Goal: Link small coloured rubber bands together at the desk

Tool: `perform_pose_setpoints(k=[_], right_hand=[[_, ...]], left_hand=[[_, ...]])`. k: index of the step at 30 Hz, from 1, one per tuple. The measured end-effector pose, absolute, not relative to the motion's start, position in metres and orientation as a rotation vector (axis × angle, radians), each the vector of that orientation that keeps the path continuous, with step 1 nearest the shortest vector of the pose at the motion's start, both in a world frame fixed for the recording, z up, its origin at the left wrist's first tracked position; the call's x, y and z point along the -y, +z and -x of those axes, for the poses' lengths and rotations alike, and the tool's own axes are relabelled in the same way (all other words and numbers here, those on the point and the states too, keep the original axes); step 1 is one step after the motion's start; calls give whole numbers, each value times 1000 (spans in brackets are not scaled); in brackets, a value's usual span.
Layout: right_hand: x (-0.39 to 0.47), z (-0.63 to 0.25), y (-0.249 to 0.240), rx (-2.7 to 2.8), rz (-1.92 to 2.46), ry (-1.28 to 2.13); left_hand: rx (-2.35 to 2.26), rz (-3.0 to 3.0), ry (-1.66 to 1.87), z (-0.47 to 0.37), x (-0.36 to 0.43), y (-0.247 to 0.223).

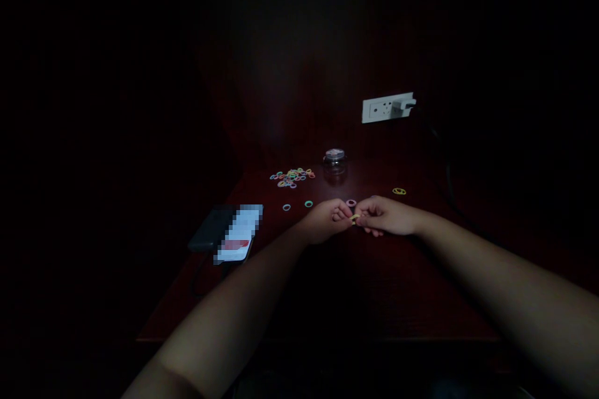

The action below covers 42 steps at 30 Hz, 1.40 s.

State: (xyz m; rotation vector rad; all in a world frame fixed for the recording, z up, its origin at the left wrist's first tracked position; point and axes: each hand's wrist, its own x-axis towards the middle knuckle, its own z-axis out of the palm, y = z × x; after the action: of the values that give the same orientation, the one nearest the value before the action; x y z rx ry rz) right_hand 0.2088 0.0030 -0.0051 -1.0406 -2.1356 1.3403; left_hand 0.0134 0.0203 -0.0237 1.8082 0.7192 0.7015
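Between my two hands is a small yellow hair tie (355,218), pinched from both sides just above the table. My left hand (329,219) has its thumb and fingers closed on the near left part of it. From the other side my right hand (384,216) grips it with thumb and fingertips. A pink hair tie (350,203) lies just beyond the hands. To the left rest a green hair tie (309,204) and a pale blue hair tie (286,207). Some yellow hair ties (399,191) lie past my right hand.
A loose pile of colourful hair ties (292,177) lies at the back left, with a clear lidded jar (335,165) beside it. A lit phone (241,234) and a dark box-like object (210,229) are at left. A wall socket (381,108) holds a plug with a hanging cable.
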Motion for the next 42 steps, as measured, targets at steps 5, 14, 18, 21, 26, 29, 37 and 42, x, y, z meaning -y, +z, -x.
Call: perform_pose_setpoints(k=[5, 14, 18, 21, 26, 29, 37, 42], right_hand=[[-3, -209, -5, 2141, 1058, 1338], [-3, -206, -10, 2001, 968, 1286], [-4, -206, -9, 2021, 882, 1105], [-4, -206, -7, 2047, 878, 1033], [-4, -206, -6, 2108, 922, 964], [-6, -207, -7, 2127, 944, 935], [-7, -207, -8, 2134, 970, 907], [-5, -207, -7, 2139, 1000, 854]], left_hand=[[-704, -1763, 731, -14, -21, -24], [-733, -1711, 748, -14, -23, -26], [-748, -1703, 759, -13, -24, -26], [-768, -1701, 773, -14, -24, -25], [-770, -1676, 771, -14, -23, -23], [-776, -1664, 770, -13, -23, -24], [-770, -1684, 757, -13, -25, -27], [-742, -1674, 737, -14, -27, -29]])
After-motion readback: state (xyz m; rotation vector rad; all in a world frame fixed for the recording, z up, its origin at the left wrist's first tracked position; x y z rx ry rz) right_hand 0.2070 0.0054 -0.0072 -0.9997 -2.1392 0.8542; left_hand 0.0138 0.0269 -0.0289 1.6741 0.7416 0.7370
